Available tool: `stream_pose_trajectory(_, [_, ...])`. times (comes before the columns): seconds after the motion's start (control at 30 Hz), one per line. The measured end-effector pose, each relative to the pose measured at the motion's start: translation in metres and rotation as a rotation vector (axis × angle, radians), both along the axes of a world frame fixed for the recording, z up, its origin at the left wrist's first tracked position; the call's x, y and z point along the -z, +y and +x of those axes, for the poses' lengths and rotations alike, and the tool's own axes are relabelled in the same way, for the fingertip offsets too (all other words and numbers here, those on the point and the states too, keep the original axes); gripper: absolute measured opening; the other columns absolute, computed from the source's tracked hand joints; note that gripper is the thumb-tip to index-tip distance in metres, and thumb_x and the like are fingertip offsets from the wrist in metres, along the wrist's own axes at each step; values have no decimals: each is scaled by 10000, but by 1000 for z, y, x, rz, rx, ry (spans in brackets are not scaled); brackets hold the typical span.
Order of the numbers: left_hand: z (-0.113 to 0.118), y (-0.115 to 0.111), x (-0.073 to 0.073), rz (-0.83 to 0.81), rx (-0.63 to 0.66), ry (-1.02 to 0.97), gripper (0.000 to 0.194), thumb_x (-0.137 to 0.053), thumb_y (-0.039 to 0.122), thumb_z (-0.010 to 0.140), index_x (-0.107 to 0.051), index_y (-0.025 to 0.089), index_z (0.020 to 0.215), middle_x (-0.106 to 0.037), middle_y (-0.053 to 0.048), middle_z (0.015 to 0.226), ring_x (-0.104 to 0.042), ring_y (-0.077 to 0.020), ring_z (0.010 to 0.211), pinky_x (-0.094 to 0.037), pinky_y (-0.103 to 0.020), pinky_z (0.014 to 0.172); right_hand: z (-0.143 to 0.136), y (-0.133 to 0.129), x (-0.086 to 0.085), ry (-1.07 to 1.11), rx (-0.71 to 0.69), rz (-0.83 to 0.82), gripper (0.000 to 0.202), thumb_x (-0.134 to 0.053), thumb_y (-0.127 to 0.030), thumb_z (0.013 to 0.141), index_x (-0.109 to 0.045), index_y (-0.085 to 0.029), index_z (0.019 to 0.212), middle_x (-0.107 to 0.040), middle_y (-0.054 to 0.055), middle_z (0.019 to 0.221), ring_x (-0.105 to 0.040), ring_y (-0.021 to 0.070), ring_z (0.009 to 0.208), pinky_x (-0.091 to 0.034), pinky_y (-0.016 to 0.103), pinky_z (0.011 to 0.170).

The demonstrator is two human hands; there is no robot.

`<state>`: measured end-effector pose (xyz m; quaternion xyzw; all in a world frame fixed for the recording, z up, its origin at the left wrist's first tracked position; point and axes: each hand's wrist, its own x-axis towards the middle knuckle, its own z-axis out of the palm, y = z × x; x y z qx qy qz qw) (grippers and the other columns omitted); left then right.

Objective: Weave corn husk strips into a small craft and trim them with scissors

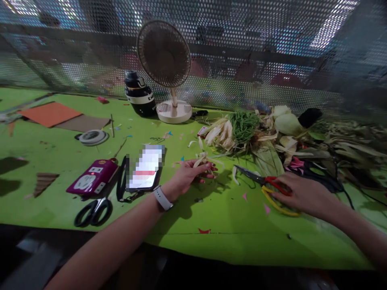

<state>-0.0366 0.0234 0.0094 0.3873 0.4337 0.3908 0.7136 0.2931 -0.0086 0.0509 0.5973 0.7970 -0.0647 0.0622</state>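
Observation:
My left hand, with a pale band on its wrist, is closed around a small bunch of cream-coloured dried husk strips just above the green tabletop. To its right, my right hand grips scissors by their red and yellow handles. Their blades point left toward my left hand without touching it, and a curled pale husk strip is by the tips. Beyond both hands lies a heap of dried corn husks with a bundle of green strands.
A phone, a purple power socket and black-handled scissors lie left. Behind stand a fan and a dark bottle before a perforated metal screen. Tape rolls and orange sheets are farther left.

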Motion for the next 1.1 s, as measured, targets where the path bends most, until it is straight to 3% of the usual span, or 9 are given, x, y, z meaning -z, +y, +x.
stream_pose_trajectory(0.13, [1,-3,-4,26,109,-15,207,-750,304,710,-705,127,809,-725,-55,835,-601,-47,551,-427,-145,479,-28,6,-16,226,-57,71,335,-426,-447,885,-650,-206,949,-674,93,982,-629,236,833,-466,346,696])
stream_pose_trajectory(0.33, [7,-12,-3,80,225,-43,253,-745,361,708,-696,122,776,-712,-45,750,-598,-64,518,-468,-189,526,-119,27,-15,702,-204,18,332,-446,-431,920,-645,-201,1054,-671,83,1063,-610,201,930,-453,330,791])
stream_pose_trajectory(0.47, [5,-13,4,129,323,55,258,-727,371,720,-682,120,678,-662,-28,597,-558,-71,450,-439,-204,480,-153,37,-5,712,-341,-35,229,-513,-311,889,-644,-159,780,-637,41,775,-555,154,729,-395,266,658])
stream_pose_trajectory(0.57, [2,-14,3,146,380,136,261,-728,382,712,-684,126,689,-647,-20,581,-539,-75,420,-410,-207,436,-156,39,-3,691,-398,-36,192,-534,-247,864,-610,-160,711,-584,12,694,-507,134,673,-346,246,619])
stream_pose_trajectory(0.67, [-1,-15,-7,169,385,189,267,-741,373,700,-687,143,824,-674,-24,669,-607,-101,524,-452,-207,491,-149,42,-4,757,-325,-62,197,-523,-285,879,-614,-158,759,-604,20,750,-522,133,710,-362,245,649])
stream_pose_trajectory(0.77, [-5,-14,-18,196,282,252,356,-679,411,756,-659,174,1021,-708,-58,871,-632,-110,573,-478,-219,518,-141,46,-7,790,-265,-98,238,-514,-339,882,-620,-155,774,-604,20,760,-529,137,724,-372,251,665])
stream_pose_trajectory(0.93, [-9,-9,-21,311,175,288,217,-627,361,802,-660,147,799,-660,-19,678,-563,-81,502,-459,-214,531,-133,48,-15,871,-162,-281,292,-516,-417,867,-620,-150,923,-580,12,761,-493,112,622,-381,237,574])
stream_pose_trajectory(1.0, [-9,-8,-19,357,126,280,197,-616,345,811,-649,153,778,-654,-16,681,-588,-96,581,-472,-228,608,-129,48,-19,870,-152,-330,303,-561,-407,838,-617,-144,976,-598,20,789,-493,107,624,-388,230,564])
stream_pose_trajectory(1.1, [-11,-6,-18,442,106,332,173,-604,320,820,-646,159,774,-655,-19,721,-589,-113,688,-458,-244,699,-123,49,-25,807,-188,-294,232,-556,-345,843,-656,-141,893,-626,34,801,-515,117,678,-398,236,602])
